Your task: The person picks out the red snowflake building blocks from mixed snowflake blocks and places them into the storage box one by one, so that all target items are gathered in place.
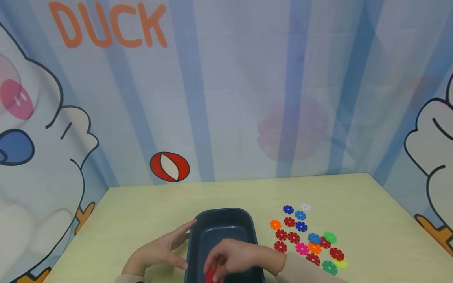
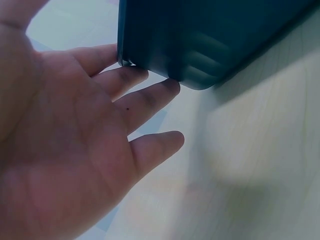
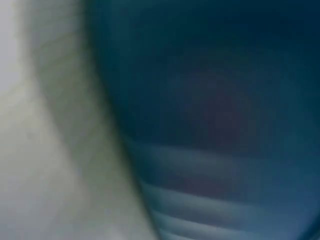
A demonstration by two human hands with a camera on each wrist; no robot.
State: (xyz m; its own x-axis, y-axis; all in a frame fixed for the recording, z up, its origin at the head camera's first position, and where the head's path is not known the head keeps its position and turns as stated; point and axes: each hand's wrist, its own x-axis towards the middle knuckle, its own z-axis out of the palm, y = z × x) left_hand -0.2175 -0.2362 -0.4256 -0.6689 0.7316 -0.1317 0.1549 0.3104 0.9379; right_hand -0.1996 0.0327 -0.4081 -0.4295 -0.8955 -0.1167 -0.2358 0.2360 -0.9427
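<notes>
My right hand (image 1: 237, 255) is over the dark blue tray (image 1: 224, 217), pinching a red disc (image 1: 210, 276) between thumb and fingers. Only part of that disc shows past the fingers. On the tray's left side is my left hand (image 1: 159, 249), fingers spread and fairly straight. In the left wrist view, fingertips of the left hand (image 2: 85, 120) touch or nearly touch the outer wall of the tray (image 2: 175, 40). A blurred tray (image 3: 200, 100) fills most of the right wrist view, where the right hand cannot be made out.
Several notched plastic discs lie scattered on the pale table (image 1: 141, 212) right of the tray, among them a white disc (image 1: 305, 206), an orange disc (image 1: 275, 224) and a green disc (image 1: 330, 268). A printed curtain (image 1: 240, 98) stands along the table's back edge.
</notes>
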